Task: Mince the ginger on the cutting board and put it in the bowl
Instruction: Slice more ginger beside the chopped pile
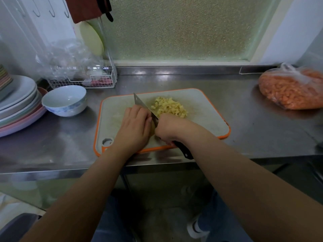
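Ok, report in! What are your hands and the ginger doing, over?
Right hand gripping knife; left hand steadying ginger. Chopped ginger pile on cutting board. Bowl empty. Nothing in the way.

Pale yellow chopped ginger (168, 107) heaped on the orange-rimmed grey cutting board (206, 109) — white bowl (64, 100) upright, left of the board.

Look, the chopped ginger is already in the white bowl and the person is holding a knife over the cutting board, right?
Not quite. The head view shows the white bowl holds no ginger; the chopped ginger is piled on the cutting board. The rest is right: the right hand grips the knife over the board.
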A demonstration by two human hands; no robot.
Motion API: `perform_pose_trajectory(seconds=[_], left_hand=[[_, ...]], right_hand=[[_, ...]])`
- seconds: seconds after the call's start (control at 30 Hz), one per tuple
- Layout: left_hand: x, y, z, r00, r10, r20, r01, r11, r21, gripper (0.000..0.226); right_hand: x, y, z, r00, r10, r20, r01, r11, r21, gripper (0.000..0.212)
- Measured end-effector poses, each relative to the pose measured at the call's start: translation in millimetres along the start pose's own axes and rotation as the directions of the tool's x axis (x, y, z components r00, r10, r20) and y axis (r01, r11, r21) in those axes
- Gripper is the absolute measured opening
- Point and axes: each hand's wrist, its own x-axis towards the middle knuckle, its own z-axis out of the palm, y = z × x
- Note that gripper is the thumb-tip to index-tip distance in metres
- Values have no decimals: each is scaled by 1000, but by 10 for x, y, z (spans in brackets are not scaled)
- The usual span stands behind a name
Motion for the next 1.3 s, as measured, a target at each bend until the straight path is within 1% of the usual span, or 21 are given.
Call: perform_pose_trajectory(seconds=[0.3,0.4,0.5,0.6,0.73,0.97,1.0,1.13,1.23,1.3], left_hand=[[-22,29,-55,999,-6,-35,5,1000,-12,7],[-28,24,-84,999,-15,-42,14,1000,-25,9],[-27,14,-96,999,-25,-48,24,999,-23,12],[-15,9,-71,999,-24,-32,24,1000,-9,18],[-11,12,-39,1000,-5,-11,5,1000,10,21],[-5,18,-25,1000,-19,-12,19,1000,20,23],[-6,18,-23,1000,-20,-13,20,1000,21,23],[0,17,-18,1000,-27,-5,27,999,25,23],[-3,18,-15,1000,-29,-6,30,999,18,22],[-7,14,-16,1000,-15,-14,15,1000,15,22]], right_hand=[[-43,82,6,999,47,1,-47,995,88,33],[-62,98,-24,996,82,23,-85,989,125,26],[-132,91,-59,996,89,-2,-88,985,148,24],[-212,52,-105,997,67,-49,-61,991,120,24],[-291,13,-176,993,55,-100,-43,992,122,17],[-337,-18,-193,994,37,-102,-32,998,50,14],[-331,-17,-195,995,33,-95,-29,999,41,15],[-281,6,-205,996,12,-87,-7,998,62,31],[-226,-9,-177,996,11,-87,-5,998,66,31],[-206,-29,-97,999,11,-53,-9,999,32,33]])
